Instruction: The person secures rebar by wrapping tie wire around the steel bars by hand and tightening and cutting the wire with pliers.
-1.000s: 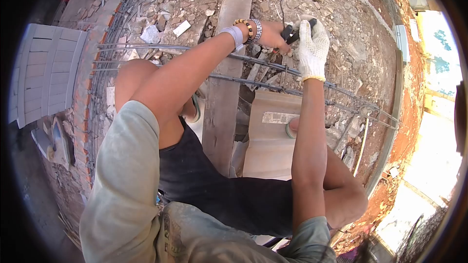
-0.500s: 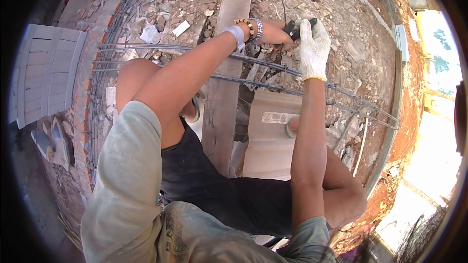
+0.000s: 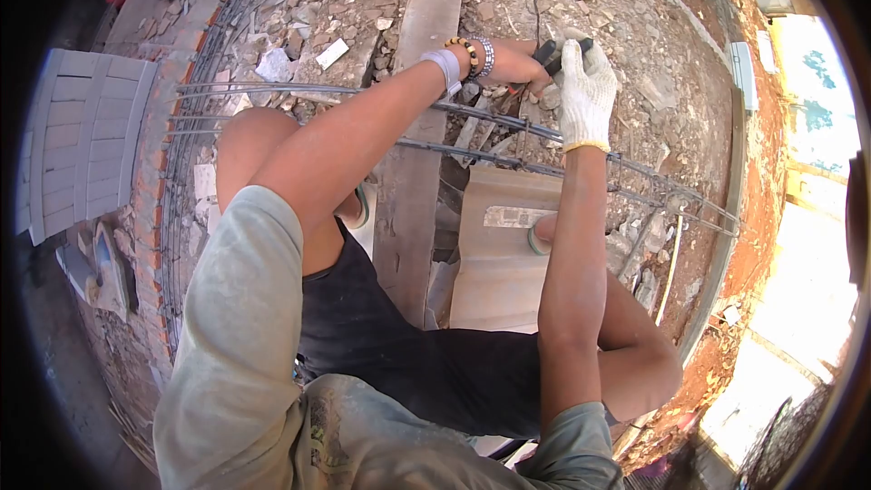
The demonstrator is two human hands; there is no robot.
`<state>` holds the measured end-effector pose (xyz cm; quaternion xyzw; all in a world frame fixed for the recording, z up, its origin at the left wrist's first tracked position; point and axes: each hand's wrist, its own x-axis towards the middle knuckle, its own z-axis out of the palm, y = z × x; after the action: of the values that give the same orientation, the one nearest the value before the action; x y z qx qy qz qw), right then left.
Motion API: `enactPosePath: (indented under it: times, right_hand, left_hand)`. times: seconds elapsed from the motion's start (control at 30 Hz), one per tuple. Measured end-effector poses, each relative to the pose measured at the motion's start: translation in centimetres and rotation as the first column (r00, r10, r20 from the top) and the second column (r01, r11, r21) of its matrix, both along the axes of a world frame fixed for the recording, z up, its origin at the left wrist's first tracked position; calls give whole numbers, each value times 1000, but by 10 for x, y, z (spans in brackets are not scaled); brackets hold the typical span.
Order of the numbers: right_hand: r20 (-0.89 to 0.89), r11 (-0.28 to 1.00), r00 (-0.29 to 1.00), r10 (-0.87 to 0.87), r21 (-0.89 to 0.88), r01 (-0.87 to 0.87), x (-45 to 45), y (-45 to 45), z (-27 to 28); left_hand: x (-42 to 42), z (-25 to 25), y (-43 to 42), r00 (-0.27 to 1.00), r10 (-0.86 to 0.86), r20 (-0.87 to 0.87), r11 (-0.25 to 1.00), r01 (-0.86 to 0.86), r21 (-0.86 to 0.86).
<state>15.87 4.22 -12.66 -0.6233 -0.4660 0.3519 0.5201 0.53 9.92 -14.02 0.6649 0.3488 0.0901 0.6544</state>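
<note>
My left hand (image 3: 515, 67), bare and with bracelets at the wrist, is closed around a black tool (image 3: 546, 53) with a bit of red showing beneath. Beside it on the right, my right hand (image 3: 588, 91) wears a white knitted glove. Its fingers are bent around a black end of what looks like the same tool. The tool's far part is hidden between the hands. A thin dark cable (image 3: 537, 2) runs down to the hands from the top. Just below them, steel bars (image 3: 508, 120) cross over the rubble.
A long plank (image 3: 406, 218) runs lengthwise over broken masonry (image 3: 318, 9). A bent tan sheet (image 3: 499, 286) lies between my legs. At the far left is a slatted grey panel (image 3: 86, 141) beside a brick edge. A concrete edge (image 3: 731, 172) borders the rubble on the right.
Both hands have shifted very slightly to the right with the tool, and the surroundings have slid a little left in view. The hold of both hands looks the same.
</note>
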Motion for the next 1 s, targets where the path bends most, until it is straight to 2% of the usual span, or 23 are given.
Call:
enactPosePath:
  times: [0.13, 0.23, 0.27, 0.33, 0.4, 0.47, 0.5, 0.57, 0.67, 0.77, 0.8, 0.83, 0.9, 0.93, 0.97, 1.0]
  right_hand:
    - [12, 999, 1000, -3, 36, 3, -2, -3, -1]
    - [76, 999, 997, -11, 31, 8, -10, -9, 14]
    - [103, 1000, 995, -13, 24, 11, -13, -11, 19]
    - [80, 999, 996, -25, 28, 23, -13, -12, 15]
    - [79, 999, 996, -43, 33, 40, -18, -15, 13]
    - [98, 997, 993, -65, 47, 61, -34, -20, 11]
    - [291, 985, 953, -86, 170, 37, -39, -24, 4]
    - [532, 979, 822, -201, 107, 171, -61, -37, 27]
    - [523, 962, 808, -270, 110, 251, -71, -37, 33]
    - [430, 942, 838, -336, 170, 291, -53, -21, 17]
    - [450, 951, 840, -302, 202, 233, -46, -21, 19]
    - [346, 966, 910, -229, 197, 168, -36, -19, 15]
    - [123, 978, 991, -58, 207, 31, -16, -16, 1]
    - [-52, 998, 998, 23, 54, -20, -14, -24, 14]
    - [-59, 990, 989, 138, -22, -139, -2, -25, 18]
    - [-131, 961, 954, 271, -15, -276, 17, -24, 4]
  left_hand:
    - [10, -9, -2, 999, 38, 7, 998, -38, 56]
    - [12, 16, -8, 991, 12, -133, 997, -3, 71]
    - [18, 9, -11, 973, 135, -187, 970, -91, 225]
    - [35, -31, -10, 964, 263, -28, 938, -249, 241]
    - [40, -42, -14, 925, 372, 81, 896, -381, 228]
    - [38, -40, -25, 934, 296, 200, 827, -355, 435]
    - [34, -39, -33, 920, 261, 293, 781, -380, 496]
    - [30, -44, -49, 892, 217, 397, 696, -427, 578]
    - [37, -54, -65, 874, 234, 426, 616, -473, 630]
    - [47, -54, -64, 874, 260, 411, 572, -483, 663]
    - [46, -52, -61, 880, 261, 398, 577, -472, 666]
    - [45, -48, -58, 886, 256, 386, 583, -460, 669]
    - [32, -38, -50, 930, 202, 308, 746, -349, 566]
    - [23, -33, -46, 959, 150, 243, 869, -245, 430]
    - [19, -28, -46, 945, 193, 264, 864, -291, 410]
    - [17, -24, -48, 930, 234, 285, 858, -335, 390]
